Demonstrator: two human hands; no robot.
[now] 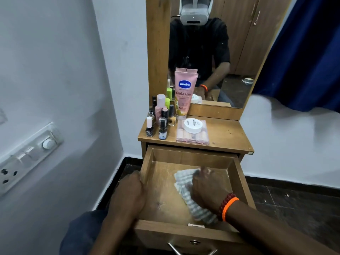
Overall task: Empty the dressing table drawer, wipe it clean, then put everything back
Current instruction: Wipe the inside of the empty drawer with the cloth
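Currently, step in hand: wiping; the drawer (237,173) stands pulled fully out and holds only the cloth.
Cloth position: the striped grey-and-white cloth (185,183) lies on the drawer floor, right of centre, its long axis running from the far middle toward the near right corner.
Right hand: the right hand (206,188) lies on top of the cloth, fingers pointing to the far wall; motion blur hides whether they press flat or pinch the fabric, so the hold cannot be told.
Left hand: the left hand (131,188) rests on the drawer's left wall from outside, fingers curled over the rim, judged to be steadying it.
Deciding relation: unwiped floor lies left of the cloth, toward the left hand; the right hand is nearer and would sweep leftward.
Removed items: nail polish bottles (160,122), a pink tube (184,91), a white jar (193,125) and a clear compartment box (192,138) stand on the dressing table top (228,133), well apart from the drawer.
Legible writing: tube reads "Vaseline" and "Gluta-Hya"; the jar lid print is too small to read with confidence.
Remaining: putting everything back, not yet begun.
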